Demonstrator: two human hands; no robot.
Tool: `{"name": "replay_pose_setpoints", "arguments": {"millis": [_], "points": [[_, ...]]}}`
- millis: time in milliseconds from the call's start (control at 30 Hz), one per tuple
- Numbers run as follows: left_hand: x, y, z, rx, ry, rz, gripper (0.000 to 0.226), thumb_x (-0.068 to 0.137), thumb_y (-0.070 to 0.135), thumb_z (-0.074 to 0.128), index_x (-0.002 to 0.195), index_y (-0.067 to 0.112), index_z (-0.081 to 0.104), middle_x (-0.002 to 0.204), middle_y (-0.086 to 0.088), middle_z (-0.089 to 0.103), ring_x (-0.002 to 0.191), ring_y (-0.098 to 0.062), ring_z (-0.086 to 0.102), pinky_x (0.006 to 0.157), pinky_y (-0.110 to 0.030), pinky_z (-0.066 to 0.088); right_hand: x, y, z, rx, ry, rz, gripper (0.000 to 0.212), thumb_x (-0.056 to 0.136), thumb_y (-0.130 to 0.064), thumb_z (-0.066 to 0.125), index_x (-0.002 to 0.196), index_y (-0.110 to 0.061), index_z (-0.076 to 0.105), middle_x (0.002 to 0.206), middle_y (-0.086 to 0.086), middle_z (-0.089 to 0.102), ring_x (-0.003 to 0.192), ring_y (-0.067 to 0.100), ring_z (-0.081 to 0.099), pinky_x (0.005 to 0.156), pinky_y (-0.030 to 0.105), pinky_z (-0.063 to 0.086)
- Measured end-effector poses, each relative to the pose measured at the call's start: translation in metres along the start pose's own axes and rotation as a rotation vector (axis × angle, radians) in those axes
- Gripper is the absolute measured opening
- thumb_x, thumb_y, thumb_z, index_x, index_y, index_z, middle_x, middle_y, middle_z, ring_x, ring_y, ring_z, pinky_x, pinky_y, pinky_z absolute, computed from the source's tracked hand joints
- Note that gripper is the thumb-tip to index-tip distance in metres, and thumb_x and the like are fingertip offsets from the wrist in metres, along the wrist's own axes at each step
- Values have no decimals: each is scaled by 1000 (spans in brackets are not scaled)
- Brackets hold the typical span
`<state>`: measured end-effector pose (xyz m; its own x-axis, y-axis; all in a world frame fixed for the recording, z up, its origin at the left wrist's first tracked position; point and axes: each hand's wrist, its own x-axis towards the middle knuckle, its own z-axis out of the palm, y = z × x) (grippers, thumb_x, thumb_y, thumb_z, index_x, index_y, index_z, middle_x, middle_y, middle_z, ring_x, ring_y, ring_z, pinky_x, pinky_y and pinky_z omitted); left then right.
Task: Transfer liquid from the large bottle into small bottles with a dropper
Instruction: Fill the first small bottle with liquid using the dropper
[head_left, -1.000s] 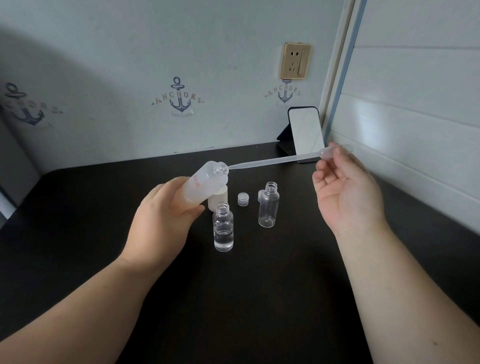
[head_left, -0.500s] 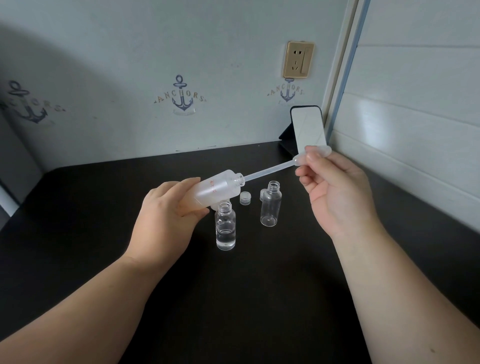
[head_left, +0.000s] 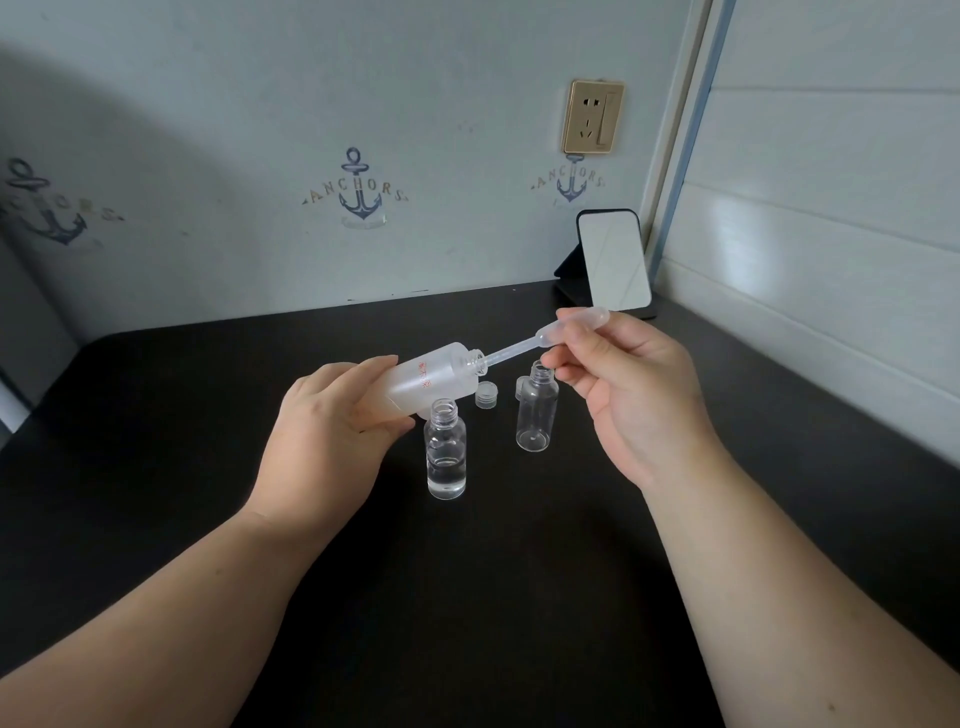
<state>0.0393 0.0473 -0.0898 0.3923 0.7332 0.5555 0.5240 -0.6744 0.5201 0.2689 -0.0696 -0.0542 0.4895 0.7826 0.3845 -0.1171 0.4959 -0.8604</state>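
Note:
My left hand (head_left: 332, 431) grips the large frosted bottle (head_left: 436, 379), tilted with its open neck pointing right. My right hand (head_left: 628, 384) pinches the bulb of a clear plastic dropper (head_left: 545, 338), whose thin stem runs into the large bottle's mouth. Below the large bottle stands an open small clear bottle (head_left: 445, 452) with liquid in its lower part. A second open small bottle (head_left: 537, 413) stands to its right and looks empty.
A loose translucent cap (head_left: 485, 394) lies on the black table (head_left: 467, 597) between the small bottles. A phone (head_left: 613, 262) leans on a stand at the back right, near the wall corner. A white panelled wall borders the table's right side.
My right hand moved left and pushed the dropper's stem deeper into the large bottle. My left hand tipped the bottle lower, closer to horizontal.

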Motion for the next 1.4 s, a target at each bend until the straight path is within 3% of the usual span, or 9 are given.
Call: {"name": "replay_pose_setpoints", "arguments": {"millis": [500, 700, 767, 833, 967, 1067, 1167, 1300, 1400], "points": [[2, -1, -1, -31, 8, -96, 54, 85, 28, 79, 136, 32, 60, 115, 18, 56, 114, -15, 52, 93, -27, 36, 11, -11, -21, 341, 223, 46, 12, 84, -21, 73, 89, -12, 78, 83, 3, 73, 73, 16, 69, 68, 23, 54], [3, -1, -2, -68, 35, -137, 45, 85, 29, 76, 126, 39, 61, 100, 23, 57, 91, 3, 48, 76, -12, 33, 13, -11, -28, 502, 360, 70, 17, 91, -18, 71, 101, -5, 73, 83, 3, 73, 73, 15, 69, 69, 23, 55], [3, 0, -3, -108, 39, -158, 35, 86, 32, 75, 116, 44, 60, 95, 27, 60, 93, 10, 52, 72, -12, 34, 13, -12, -28, 539, 394, 76, 14, 92, -17, 71, 93, -5, 78, 84, 3, 74, 73, 15, 70, 69, 23, 55], [3, 0, -3, -151, 45, -180, 33, 86, 35, 74, 106, 51, 53, 92, 29, 60, 92, 9, 56, 69, -17, 39, 13, -14, -29, 559, 407, 86, 17, 92, -17, 72, 81, -8, 81, 82, 2, 74, 72, 14, 70, 68, 22, 54], [4, -2, -1, -216, 35, -264, 35, 87, 43, 73, 109, 49, 46, 97, 25, 59, 89, 0, 58, 69, -24, 45, 12, -15, -28, 567, 396, 98, 18, 92, -16, 72, 78, -8, 80, 80, 1, 72, 69, 12, 67, 67, 22, 53], [4, -4, 0, -224, 44, -294, 34, 88, 45, 73, 110, 48, 47, 94, 26, 59, 85, 7, 59, 65, -18, 40, 12, -15, -27, 549, 371, 97, 14, 91, -16, 72, 81, -7, 77, 79, 1, 71, 68, 12, 66, 67, 22, 53], [4, -4, 0, -233, 40, -317, 36, 89, 45, 73, 114, 47, 47, 90, 28, 58, 81, 24, 54, 63, -14, 37, 12, -13, -26, 510, 337, 93, 14, 92, -16, 70, 83, -6, 73, 78, 2, 70, 67, 12, 65, 66, 22, 53], [5, -4, 0, -232, 40, -341, 49, 88, 48, 72, 131, 34, 52, 95, 30, 54, 84, 6, 55, 66, -13, 36, 13, -13, -26, 479, 320, 99, 21, 94, -17, 68, 78, -9, 78, 75, 2, 68, 65, 13, 63, 63, 22, 52], [6, -4, 1, -229, 48, -353, 54, 87, 48, 73, 132, 28, 53, 95, 26, 54, 84, 2, 54, 66, -15, 37, 13, -13, -26, 475, 323, 98, 21, 93, -17, 68, 77, -10, 79, 75, 2, 68, 64, 12, 63, 62, 21, 51]]}}
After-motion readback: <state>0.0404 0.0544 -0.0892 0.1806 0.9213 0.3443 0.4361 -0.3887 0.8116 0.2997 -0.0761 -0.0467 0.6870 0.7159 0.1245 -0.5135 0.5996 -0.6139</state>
